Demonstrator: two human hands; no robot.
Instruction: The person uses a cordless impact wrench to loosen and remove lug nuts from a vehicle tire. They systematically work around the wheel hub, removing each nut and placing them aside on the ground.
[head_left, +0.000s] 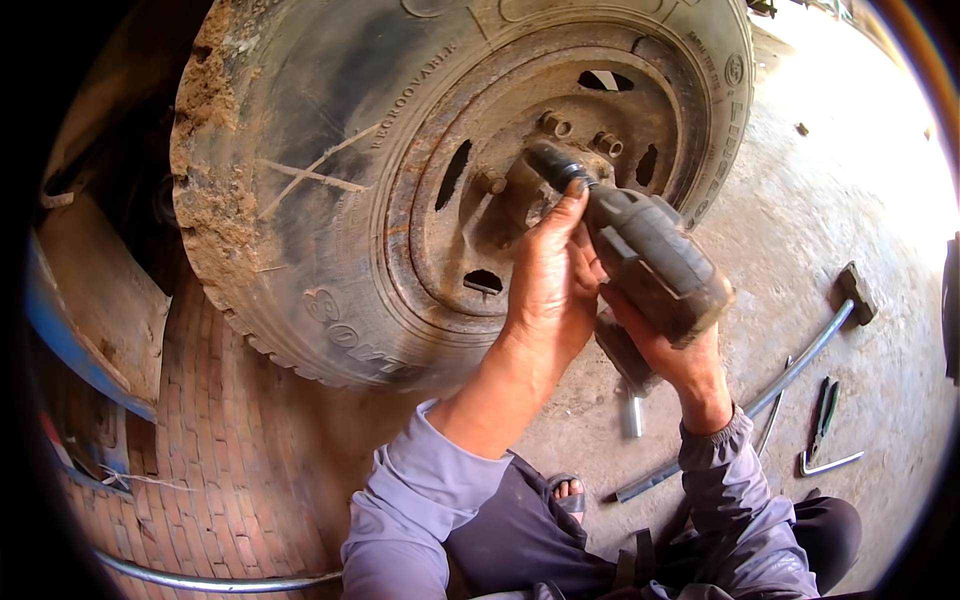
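Note:
A dark, dusty impact wrench (pixel 655 258) is held in both hands in front of a truck wheel. My left hand (pixel 553 275) grips it near the nose, thumb along the top. Beneath the motor housing, my right hand (pixel 668 348) is closed around the handle, which is largely hidden. The black socket (pixel 552 160) on the tool points at the hub area of the rusty steel rim (pixel 425 235); whether it sits on a nut I cannot tell. Lug nuts (pixel 607 143) stand out beside it. The worn tyre (pixel 310 240) has a chalked cross on its muddy sidewall.
Right of me on the concrete lie a long-handled hammer (pixel 857 295), pliers (pixel 826 410), a bent metal rod (pixel 832 466) and a thin bar. A silver cylinder (pixel 633 416) is below the wrench. Bricks (pixel 215 450) pave the left, with a blue-edged metal part (pixel 90 335) and a pipe (pixel 215 581).

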